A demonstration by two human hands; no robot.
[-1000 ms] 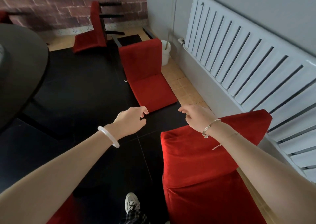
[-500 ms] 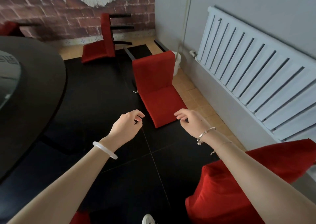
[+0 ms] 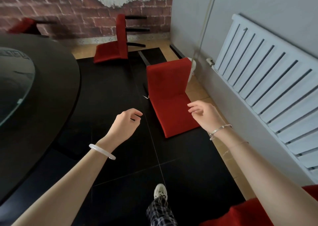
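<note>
At the far left we see the round black table [image 3: 56, 81] with its glass turntable [image 3: 15, 88], and behind it, against the brick wall [image 3: 68, 7], a blurred red seat [image 3: 23, 25]. Further along that wall a second red chair [image 3: 111, 53] lies tipped over, its black legs pointing right. Our left hand [image 3: 125, 124] hangs over the black floor [image 3: 106, 96], a white bangle [image 3: 101, 151] on its wrist; the fingers are loosely curled, thumb and forefinger near each other, and it holds nothing. Just right of it lies the tipped red chair [image 3: 167, 88] — one padded panel flat on the floor, the other standing up from it, the black legs pointing away toward the back wall. It sits at the edge of the black floor, where the tan tiles begin, with a white bucket [image 3: 193, 67] just behind its upper right corner. Our right hand [image 3: 204, 115] hovers in front of the flat panel's right edge, fingers relaxed and slightly bent, empty as well — we cannot tell whether a fingertip brushes the fabric. A silver bracelet [image 3: 220, 129] circles that wrist. Lower down, between our arms, one white shoe [image 3: 160, 191] and a plaid trouser leg [image 3: 160, 212] stand on the black floor. To the right the white radiator [image 3: 275, 91] runs along the grey wall, and in the bottom right corner a red cushion [image 3: 249, 212] shows beneath our right forearm.
</note>
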